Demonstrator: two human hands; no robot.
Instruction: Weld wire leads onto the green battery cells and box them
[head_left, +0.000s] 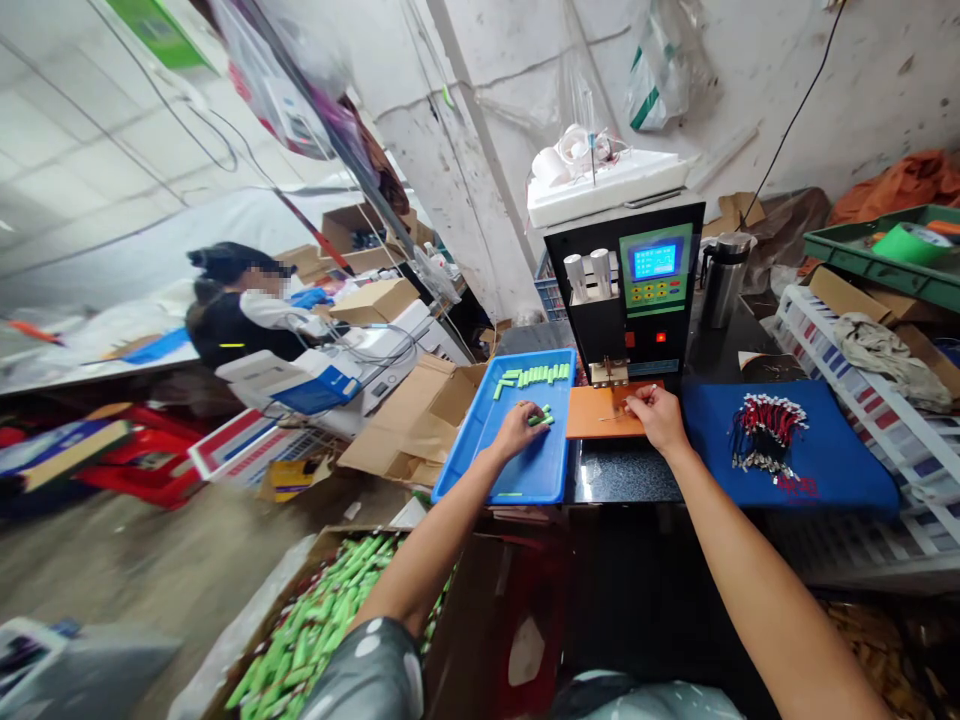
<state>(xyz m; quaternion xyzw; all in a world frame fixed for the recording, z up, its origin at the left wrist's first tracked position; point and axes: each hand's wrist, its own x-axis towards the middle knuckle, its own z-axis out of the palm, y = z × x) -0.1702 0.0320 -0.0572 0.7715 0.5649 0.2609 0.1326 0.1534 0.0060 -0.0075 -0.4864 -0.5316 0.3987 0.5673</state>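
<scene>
Listener: Where is your left hand?

Me: My left hand (520, 430) is over a shallow blue tray (532, 472), its fingers curled onto some loose green cylinders (545, 419). Beyond my fingertips, more green cylinders stand in an uneven row (544, 375) near the tray's far end.

Listener: And the right?

Me: My right hand (658, 415) is at the right edge of an orange board (589, 415), thumb and finger pressed together; anything between them is too small to tell. The board lies just right of the tray, at the foot of a black machine (592, 335) with a lit blue display (655, 261).

Listener: What else is near you?

Me: On the dark, shiny counter (615, 472), to my right, a blue mat (847, 460) carries 1 bundle of red and black wires (772, 425). Below my left arm, a cardboard box (484, 600) holds a heap of green pieces (300, 620). Further left, a person (247, 315) in dark clothing sits apart.
</scene>
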